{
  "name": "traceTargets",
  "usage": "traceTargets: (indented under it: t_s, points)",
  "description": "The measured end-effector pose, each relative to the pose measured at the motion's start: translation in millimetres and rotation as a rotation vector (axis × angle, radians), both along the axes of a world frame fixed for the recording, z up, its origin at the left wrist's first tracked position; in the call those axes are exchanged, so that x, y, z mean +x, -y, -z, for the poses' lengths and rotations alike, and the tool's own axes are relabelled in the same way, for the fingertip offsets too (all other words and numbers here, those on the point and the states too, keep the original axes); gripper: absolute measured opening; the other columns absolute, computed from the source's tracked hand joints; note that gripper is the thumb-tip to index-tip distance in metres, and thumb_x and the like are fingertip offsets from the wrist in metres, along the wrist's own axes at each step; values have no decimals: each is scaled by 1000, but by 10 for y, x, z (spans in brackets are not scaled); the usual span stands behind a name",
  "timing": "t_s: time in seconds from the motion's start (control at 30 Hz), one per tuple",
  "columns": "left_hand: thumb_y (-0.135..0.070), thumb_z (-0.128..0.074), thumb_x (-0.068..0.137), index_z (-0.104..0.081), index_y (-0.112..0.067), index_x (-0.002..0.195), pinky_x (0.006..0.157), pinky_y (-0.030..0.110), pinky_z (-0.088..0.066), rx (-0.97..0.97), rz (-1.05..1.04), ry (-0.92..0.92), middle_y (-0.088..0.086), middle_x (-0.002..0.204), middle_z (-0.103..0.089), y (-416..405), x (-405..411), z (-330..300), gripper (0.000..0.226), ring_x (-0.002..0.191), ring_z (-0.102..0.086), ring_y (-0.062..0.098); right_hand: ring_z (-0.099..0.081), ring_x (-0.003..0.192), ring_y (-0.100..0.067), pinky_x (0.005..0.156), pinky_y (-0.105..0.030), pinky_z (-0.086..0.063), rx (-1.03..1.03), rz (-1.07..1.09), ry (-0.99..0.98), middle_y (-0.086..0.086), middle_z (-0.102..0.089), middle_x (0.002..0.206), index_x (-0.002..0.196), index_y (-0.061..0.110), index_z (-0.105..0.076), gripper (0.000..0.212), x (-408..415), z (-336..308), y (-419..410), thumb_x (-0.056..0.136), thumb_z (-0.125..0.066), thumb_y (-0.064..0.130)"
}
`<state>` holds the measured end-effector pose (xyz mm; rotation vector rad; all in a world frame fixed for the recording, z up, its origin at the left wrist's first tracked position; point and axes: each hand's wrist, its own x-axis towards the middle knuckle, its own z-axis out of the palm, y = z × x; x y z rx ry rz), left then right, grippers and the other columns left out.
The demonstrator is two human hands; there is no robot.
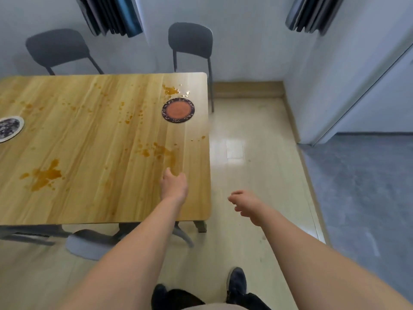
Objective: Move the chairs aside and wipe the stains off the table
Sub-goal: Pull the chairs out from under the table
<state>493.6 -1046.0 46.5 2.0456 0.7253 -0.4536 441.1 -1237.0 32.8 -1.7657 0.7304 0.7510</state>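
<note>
- Wiping has not begun: orange-brown stains [44,175] cover the table [100,204], with one patch at lower left of the tabletop, scattered drops across the centre, a streak near the right edge and a cluster with crumbs in the upper right corner.
- No cloth is visible anywhere in frame. Risk: a bare hand dragged through the wet patches would smear them instead of lifting them.
- The left hand [174,186] sits over the tabletop just below the right-edge streak, fingers loosely curled, holding nothing. Whether it touches the wood cannot be told.
- The right hand [244,205] hangs over the floor just right of the table edge, fingers loosely curled, holding nothing.
- A near chair [89,245] is tucked under the table at the bottom edge, only its seat and legs showing. Risk: pulling it out blind may catch its legs against the table leg and jolt the table.
- Two far chairs [190,41] [58,48] stand between table and wall at the top of the frame. Risk: little clearance; shoving them may strike the wall.
- A red coaster [178,110] at upper right and a pale coaster [10,128] at the left edge rest on the tabletop. Risk: a wide wipe may sweep them off, or leave staining beneath.
</note>
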Motion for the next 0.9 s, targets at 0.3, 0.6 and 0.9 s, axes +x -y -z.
traceTargets:
  t_s: [0.3, 0.6, 0.9]
  points:
    - [-34, -37, 100, -18, -18, 154, 113, 44, -23, -78, 307, 114, 4, 160, -18, 1587, 859, -354, 59, 145, -21, 28, -40, 129, -41, 107, -55, -32, -97, 70, 190, -28, -42, 139, 134, -13, -38, 51, 924, -359, 1348, 90, -51, 11]
    - [-36, -36, 100, -19, -16, 153, 95, 35, -35, -42, 339, 17, 4, 159, -21, 2369, 2581, -1, 59, 138, -33, 27, -46, 128, -36, 104, -42, -41, -104, -6, 192, -20, -47, 140, 139, -2, -41, 51, 2801, -175, 2130, 92, -49, 16]
    - [-35, -36, 98, -26, -17, 151, 85, 30, -30, -86, 309, -7, 2, 155, -30, 3180, 4400, -261, 57, 126, -41, 22, -50, 119, -24, 92, -33, -41, -72, -22, 165, -9, -48, 140, 141, 9, -43, 49, 4599, -459, 2902, 93, -49, 20]
